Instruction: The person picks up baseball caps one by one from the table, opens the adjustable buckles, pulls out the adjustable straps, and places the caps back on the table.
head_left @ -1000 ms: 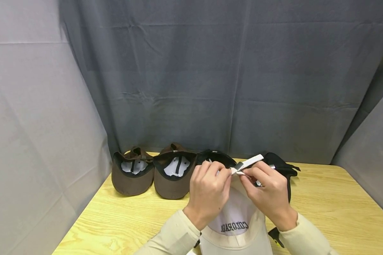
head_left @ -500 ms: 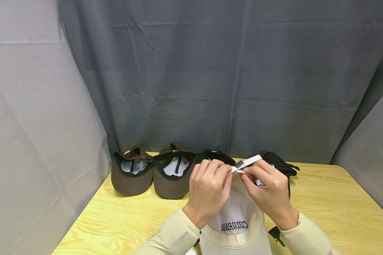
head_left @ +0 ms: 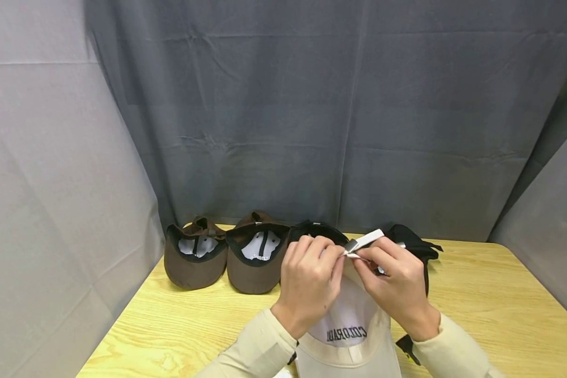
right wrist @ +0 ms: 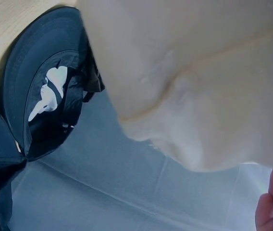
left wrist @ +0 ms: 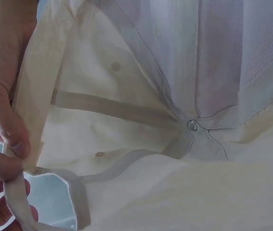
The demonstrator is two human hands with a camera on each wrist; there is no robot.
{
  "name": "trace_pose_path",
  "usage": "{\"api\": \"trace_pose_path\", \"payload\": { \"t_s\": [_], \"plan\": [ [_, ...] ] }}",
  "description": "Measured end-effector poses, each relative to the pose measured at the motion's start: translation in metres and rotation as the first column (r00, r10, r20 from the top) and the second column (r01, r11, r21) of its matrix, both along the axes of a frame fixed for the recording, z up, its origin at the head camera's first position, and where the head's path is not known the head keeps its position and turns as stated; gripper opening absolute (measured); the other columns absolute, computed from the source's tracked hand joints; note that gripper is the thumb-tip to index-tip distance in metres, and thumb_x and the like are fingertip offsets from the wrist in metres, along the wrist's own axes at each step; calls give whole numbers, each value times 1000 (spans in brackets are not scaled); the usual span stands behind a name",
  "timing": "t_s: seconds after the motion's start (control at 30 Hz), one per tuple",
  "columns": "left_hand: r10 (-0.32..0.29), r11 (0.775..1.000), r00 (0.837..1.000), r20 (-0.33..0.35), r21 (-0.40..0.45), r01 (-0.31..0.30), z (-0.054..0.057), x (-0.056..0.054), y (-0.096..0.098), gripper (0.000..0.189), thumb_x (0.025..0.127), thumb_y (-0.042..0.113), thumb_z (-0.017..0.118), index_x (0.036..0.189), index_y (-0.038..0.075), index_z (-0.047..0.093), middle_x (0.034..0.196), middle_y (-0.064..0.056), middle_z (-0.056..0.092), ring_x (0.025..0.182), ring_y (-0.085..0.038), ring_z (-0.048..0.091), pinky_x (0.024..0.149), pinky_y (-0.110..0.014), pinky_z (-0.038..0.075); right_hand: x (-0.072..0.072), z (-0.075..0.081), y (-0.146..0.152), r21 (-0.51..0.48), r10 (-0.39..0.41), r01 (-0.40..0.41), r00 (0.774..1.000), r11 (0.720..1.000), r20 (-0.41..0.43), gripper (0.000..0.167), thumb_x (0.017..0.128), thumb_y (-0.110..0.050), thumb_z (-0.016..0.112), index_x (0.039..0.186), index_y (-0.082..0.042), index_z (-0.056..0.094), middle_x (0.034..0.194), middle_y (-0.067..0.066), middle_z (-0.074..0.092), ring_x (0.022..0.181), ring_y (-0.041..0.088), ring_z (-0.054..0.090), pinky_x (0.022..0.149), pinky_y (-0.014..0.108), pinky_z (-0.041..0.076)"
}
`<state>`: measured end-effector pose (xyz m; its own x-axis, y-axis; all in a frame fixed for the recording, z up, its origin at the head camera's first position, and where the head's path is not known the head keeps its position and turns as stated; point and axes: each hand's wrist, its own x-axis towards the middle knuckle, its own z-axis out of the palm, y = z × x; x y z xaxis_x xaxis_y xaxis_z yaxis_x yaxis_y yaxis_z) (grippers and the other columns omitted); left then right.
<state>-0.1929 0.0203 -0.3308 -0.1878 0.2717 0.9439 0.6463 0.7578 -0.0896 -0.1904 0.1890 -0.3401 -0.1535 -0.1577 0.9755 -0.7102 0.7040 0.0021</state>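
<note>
Cap point(head_left: 351, 320): probably light, floppy. Strap point(head_left: 370, 238) at cap's twelve o'clock seems best hold; left hand point(head_left: 309, 281), right hand point(head_left: 397, 281) pinch it.

the nearest cap point(head_left: 380, 349) is plain cream, its lining point(head_left: 347, 312) a pale lilac-white marked with dark lettering point(head_left: 346, 334), its strap point(head_left: 370, 238) white and the buckle point(head_left: 351, 245) on it dark grey. farther back, the leftmost cap point(head_left: 196, 274) and the cap beside it point(head_left: 255, 279) are brown, with black inner bands point(head_left: 238, 242) and white linings point(head_left: 254, 250) each split by 1 black stripe point(head_left: 264, 245), while what shows of the 3rd cap along point(head_left: 333, 232) and the rightmost cap point(head_left: 406, 237) is mainly black. the table point(head_left: 491, 294) is yellow with a streaky wood grain, the back curtain point(head_left: 264, 115) dark grey, the left curtain point(head_left: 38, 184) pale grey, and both sleeves point(head_left: 255, 346) light beige.
</note>
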Motion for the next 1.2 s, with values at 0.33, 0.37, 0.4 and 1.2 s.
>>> {"api": "trace_pose_path", "payload": {
  "t_s": [0.33, 0.37, 0.4, 1.2],
  "plan": [
    [10, 1000, 1000, 3, -7, -10, -2, 0, -2, 7, 79, 20, 79, 79, 20, 72, 79, 8, 65, 72, -11, 57, 66, -24, 43, -1, -1, 1, -6, -26, 27, 999, 1000, 40, 24, 87, -21, 62, 68, -8, 69, 66, -2, 59, 54, 7, 49, 54, 15, 40],
    [11, 1000, 1000, 5, -7, -11, -2, 0, -2, 7, 79, 20, 79, 79, 20, 72, 79, 8, 65, 73, -11, 57, 66, -24, 43, -2, -1, 2, -10, -30, 31, 999, 999, 42, 24, 87, -21, 62, 68, -8, 69, 66, -2, 59, 54, 7, 48, 54, 15, 40],
    [11, 1000, 1000, 8, -8, -11, -2, -1, -2, 7, 80, 20, 79, 79, 20, 72, 80, 8, 65, 73, -11, 57, 67, -24, 43, -2, 0, 2, -15, -32, 33, 999, 999, 44, 25, 88, -22, 62, 68, -8, 69, 66, -2, 59, 54, 7, 48, 54, 15, 40],
    [6, 1000, 1000, 28, 0, -6, 1, 0, 2, 8, 80, 19, 77, 85, 20, 71, 84, 8, 66, 74, -12, 58, 66, -24, 43, -1, 1, 2, 4, 1, -1, 1000, 1000, 31, 19, 85, -18, 65, 68, -9, 68, 66, -4, 57, 54, 6, 48, 55, 15, 40]
  ]
}}
